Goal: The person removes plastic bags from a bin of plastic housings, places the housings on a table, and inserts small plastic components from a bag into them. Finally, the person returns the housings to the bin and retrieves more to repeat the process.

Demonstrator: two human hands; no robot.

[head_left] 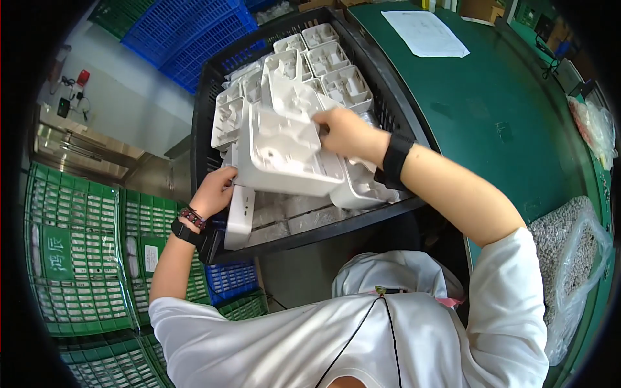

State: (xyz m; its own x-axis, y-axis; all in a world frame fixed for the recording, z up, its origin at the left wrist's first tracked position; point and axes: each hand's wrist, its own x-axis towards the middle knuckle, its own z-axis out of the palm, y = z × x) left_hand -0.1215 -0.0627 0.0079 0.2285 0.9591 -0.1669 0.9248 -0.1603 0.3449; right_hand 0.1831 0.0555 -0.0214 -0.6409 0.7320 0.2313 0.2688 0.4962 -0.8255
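A large white plastic housing [284, 152], open side up with moulded posts inside, is tilted over a black crate [310, 234]. My right hand [352, 134] grips its right side, with fingers curled over the rim. At the lower left of the housing, my left hand [215, 193] has its fingers closed at the edge; they partly hide what they pinch. Just beside that hand, a narrow white housing [240, 216] with small slots stands on its side. More white housings [347, 87] lie in the crate, several with inner ribs showing.
A green worktable [466, 123] runs along the right, with a white paper sheet [425, 33] and a clear bag of small grey parts [566, 252]. Green crates [77, 258] are stacked at the left. Blue crates [187, 39] stand behind the black crate.
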